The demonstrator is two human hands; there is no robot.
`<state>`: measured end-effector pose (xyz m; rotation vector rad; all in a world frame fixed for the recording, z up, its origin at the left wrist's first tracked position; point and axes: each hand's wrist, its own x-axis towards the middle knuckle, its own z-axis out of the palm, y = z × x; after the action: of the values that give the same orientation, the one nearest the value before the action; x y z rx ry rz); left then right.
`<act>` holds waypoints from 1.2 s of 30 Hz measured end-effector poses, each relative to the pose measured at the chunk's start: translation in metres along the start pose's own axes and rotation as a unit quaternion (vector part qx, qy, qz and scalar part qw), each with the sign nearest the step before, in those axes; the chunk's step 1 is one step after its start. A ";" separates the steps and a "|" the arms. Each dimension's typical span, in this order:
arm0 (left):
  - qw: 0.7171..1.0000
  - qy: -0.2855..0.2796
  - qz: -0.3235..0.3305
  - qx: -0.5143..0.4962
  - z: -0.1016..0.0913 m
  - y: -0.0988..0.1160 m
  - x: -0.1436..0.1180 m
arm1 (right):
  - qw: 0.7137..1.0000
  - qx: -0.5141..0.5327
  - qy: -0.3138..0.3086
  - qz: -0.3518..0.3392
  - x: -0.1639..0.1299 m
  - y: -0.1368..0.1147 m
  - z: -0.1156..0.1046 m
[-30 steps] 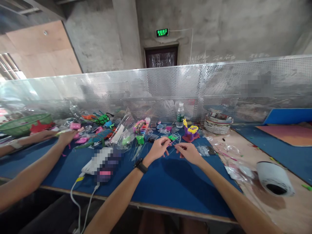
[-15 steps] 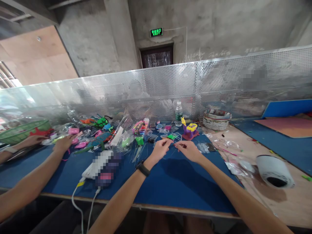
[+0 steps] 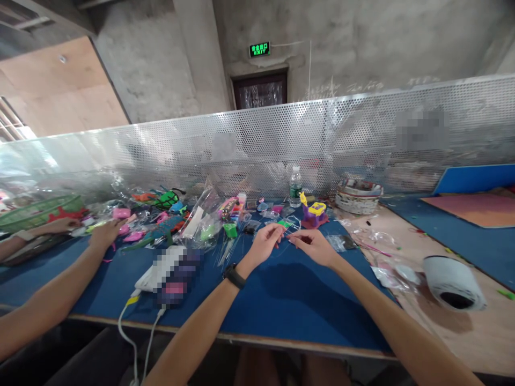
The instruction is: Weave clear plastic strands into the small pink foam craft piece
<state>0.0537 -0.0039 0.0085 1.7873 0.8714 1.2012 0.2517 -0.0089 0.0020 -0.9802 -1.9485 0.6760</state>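
Note:
My left hand, with a dark watch on its wrist, is closed in a pinch above the blue tabletop. Close beside it, my right hand pinches too, its fingertips turned toward the left ones. Thin pale wire loops out around the fingertips, and both hands appear to grip it. A small green piece shows just behind the left fingers; whether it is held or lies on the table I cannot tell. Just beyond my right hand stands a purple and yellow clay model.
A water bottle and a woven basket stand along the perforated metal screen. Left lie bundled wires, bagged clay pieces and a white power bank with cables. A co-worker's hands work there. A white cylinder lies right.
My hands stay close together over nearly the same spot, with only slight shifts of the fingers and wire. The camera view has moved a little.

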 end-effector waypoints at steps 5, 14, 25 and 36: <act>0.962 0.065 0.162 0.210 -0.003 0.005 -0.007 | 0.988 -0.131 0.077 -0.022 -0.001 -0.002 -0.001; 0.896 0.141 0.293 0.302 0.001 0.001 -0.011 | 0.939 -0.260 0.205 -0.097 -0.009 -0.010 0.008; 0.903 0.171 0.252 0.304 0.004 -0.009 -0.011 | 0.921 -0.288 0.241 -0.100 -0.011 -0.013 0.024; 0.895 0.208 0.258 0.299 0.003 -0.011 -0.010 | 0.921 -0.302 0.219 -0.110 -0.010 -0.009 0.021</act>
<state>0.0520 -0.0084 -0.0056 2.4023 1.1355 1.8522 0.2339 -0.0240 -0.0065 -1.1264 -1.8368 -0.2893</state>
